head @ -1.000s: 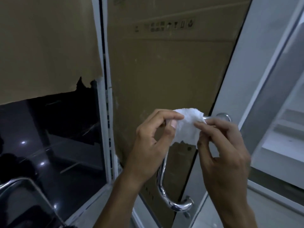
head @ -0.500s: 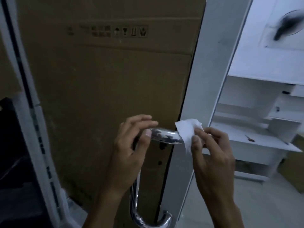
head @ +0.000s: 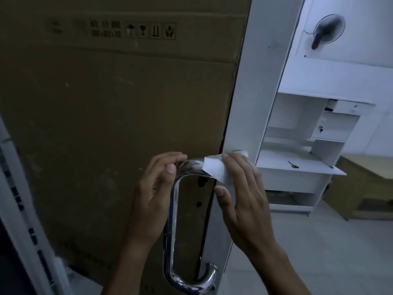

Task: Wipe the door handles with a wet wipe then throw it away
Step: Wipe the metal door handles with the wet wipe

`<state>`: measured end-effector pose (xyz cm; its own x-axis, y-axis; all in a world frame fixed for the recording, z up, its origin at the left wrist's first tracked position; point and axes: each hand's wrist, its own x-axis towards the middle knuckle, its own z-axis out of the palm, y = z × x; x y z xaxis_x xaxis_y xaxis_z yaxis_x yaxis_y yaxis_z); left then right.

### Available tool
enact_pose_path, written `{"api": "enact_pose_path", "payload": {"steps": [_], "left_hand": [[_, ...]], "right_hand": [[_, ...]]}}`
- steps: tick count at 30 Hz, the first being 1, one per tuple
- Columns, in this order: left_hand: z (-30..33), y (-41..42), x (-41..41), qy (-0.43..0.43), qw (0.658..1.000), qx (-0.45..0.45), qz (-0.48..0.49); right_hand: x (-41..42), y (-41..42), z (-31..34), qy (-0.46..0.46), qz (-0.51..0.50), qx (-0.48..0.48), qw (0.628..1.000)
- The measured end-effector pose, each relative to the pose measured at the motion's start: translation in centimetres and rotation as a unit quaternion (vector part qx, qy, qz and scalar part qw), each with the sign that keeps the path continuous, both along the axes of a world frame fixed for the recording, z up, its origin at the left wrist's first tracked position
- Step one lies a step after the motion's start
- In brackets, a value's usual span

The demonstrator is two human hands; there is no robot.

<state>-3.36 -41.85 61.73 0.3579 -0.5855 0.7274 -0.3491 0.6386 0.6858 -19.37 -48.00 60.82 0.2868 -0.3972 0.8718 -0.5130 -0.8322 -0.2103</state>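
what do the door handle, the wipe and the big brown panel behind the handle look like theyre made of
Door handle: looks like polished chromed metal; it mirrors the hands and the room.
Wipe: thin white nonwoven cloth or paper, matte, creased and draped over the handle's top bar under the right hand.
Brown panel: probably cardboard; dull tan, with fold lines and printed shipping symbols.

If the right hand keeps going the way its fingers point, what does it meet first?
Probably the white door frame. The right hand points up and away, pressing the wipe over the handle's top bar; depth is unclear.
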Motion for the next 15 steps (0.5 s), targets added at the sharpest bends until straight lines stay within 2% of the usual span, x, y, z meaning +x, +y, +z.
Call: {"api": "enact_pose_path", "payload": {"steps": [5,7,11,15], "left_hand": [[0.1,0.1,0.4,-0.007,1.000,0.008,-0.001],[0.2,0.2,0.5,-0.018,1.000,0.017,-0.007],[0.1,0.3,0.5,-0.029,0.999,0.024,-0.006],[0.1,0.3,0.4,-0.030,0.999,0.027,0.001]], "right_hand": [[-0.4,-0.9,-0.4,-0.034,0.020,0.079,0.996],[-0.3,-1.4,0.4,-0.031,0.013,0.079,0.996],[0.8,-0.7,1.3,0.018,0.012,0.040,0.999],[0.9,0.3,-0.7,0.085,-0.034,-0.061,0.994]]}}
